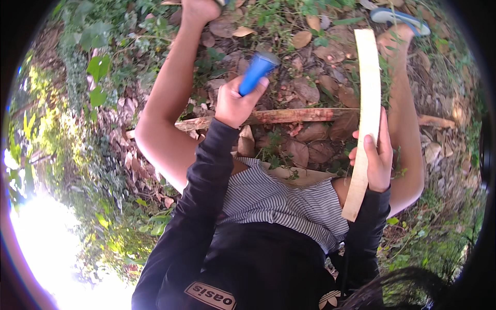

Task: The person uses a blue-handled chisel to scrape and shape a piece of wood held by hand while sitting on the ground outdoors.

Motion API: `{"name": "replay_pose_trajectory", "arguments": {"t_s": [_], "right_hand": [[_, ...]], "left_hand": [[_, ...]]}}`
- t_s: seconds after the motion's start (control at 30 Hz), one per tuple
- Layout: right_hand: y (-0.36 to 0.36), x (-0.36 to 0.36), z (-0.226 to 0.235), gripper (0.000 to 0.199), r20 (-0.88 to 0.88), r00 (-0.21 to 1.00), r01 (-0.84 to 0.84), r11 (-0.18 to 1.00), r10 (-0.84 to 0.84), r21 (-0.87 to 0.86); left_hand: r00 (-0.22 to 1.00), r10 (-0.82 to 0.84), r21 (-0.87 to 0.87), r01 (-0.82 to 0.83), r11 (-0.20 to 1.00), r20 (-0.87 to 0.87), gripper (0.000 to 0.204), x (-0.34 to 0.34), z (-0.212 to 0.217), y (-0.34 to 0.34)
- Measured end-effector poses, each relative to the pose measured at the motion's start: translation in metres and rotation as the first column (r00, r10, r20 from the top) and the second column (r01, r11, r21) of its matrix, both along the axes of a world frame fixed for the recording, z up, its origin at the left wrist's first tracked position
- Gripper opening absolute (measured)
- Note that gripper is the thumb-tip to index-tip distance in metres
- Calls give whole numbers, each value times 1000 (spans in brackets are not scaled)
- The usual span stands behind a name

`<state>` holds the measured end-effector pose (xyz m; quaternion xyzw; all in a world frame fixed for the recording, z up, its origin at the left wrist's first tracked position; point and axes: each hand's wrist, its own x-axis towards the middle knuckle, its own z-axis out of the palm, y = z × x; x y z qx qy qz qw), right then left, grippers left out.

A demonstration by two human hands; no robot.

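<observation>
My left hand [235,106] is wrapped round a blue, rounded handle-like object [253,75]. Its far end looks greyish and blurred, so I cannot make out its exact kind. A long, flat, pale strip of wood or bamboo [369,82] stands nearly lengthwise at the right, slightly curved. My right hand [380,155] grips this strip below its middle, thumb across the front and fingers round the side. The blue object and the strip are well apart.
Between my spread, bent legs a brown, bark-patched stick [289,115] lies crosswise on dry leaves. A pale flat piece [299,177] shows by my striped shorts. Green plants [95,72] grow at the left. Sandals [400,19] are on my feet at the far edge.
</observation>
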<state>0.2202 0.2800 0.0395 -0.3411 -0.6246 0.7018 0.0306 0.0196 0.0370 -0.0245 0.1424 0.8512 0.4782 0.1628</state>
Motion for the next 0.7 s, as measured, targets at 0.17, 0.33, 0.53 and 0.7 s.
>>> {"name": "replay_pose_trajectory", "arguments": {"t_s": [0.17,0.33,0.53,0.7], "right_hand": [[12,-5,2,72,-113,982,156,988,-154,8],[28,5,4,72,-119,962,244,969,-247,-39],[33,20,-5,73,-127,936,318,944,-328,-89],[31,20,4,70,-169,939,299,954,-300,-33]], "left_hand": [[822,-562,-583,414,699,-90,36,25,-36,-5],[800,-600,-700,417,579,-20,52,50,-43,-7],[752,-648,-726,512,460,120,57,47,-45,7],[744,-664,-779,456,429,70,46,49,-59,8]]}}
